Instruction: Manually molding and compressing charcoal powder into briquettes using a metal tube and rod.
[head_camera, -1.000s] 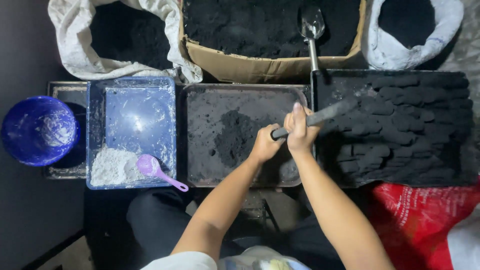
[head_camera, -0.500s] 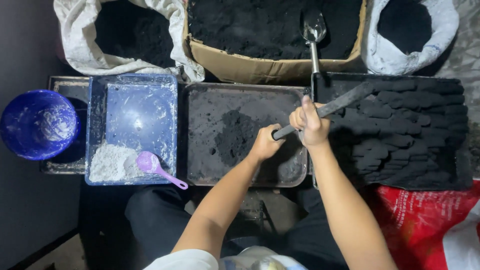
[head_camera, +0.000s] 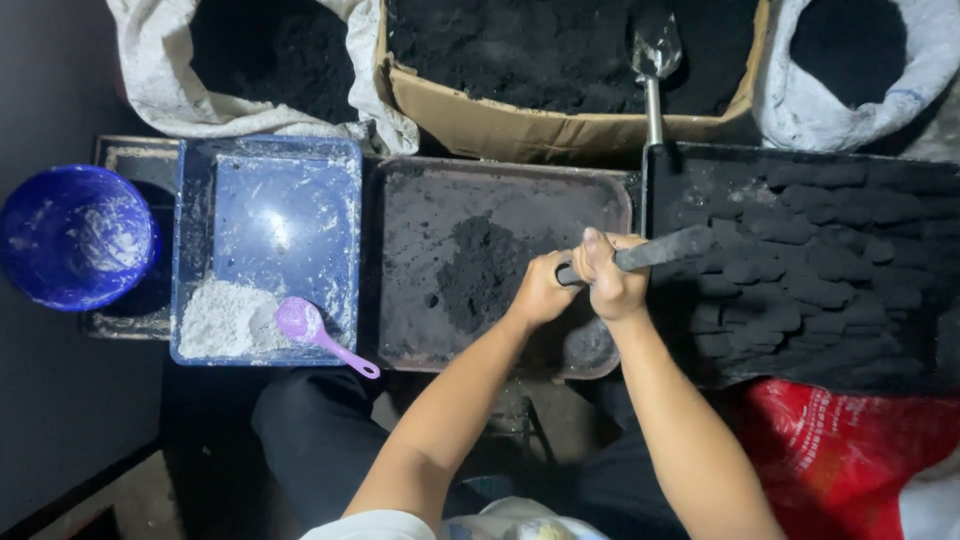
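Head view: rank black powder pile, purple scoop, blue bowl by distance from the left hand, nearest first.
1. Black powder pile: in the dark middle tray, just to the image-left of the left hand.
2. Purple scoop: in the blue tray, at the edge of the white powder, farther that way.
3. Blue bowl: at the far image-left edge, farthest.

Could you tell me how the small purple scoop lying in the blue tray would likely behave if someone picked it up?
The purple scoop looks like thin plastic, so it is probably light and fairly stiff. Its bowl rests against the white powder in the blue tray, so it may come up dusty and a little slippery. The slim handle might flex under load.
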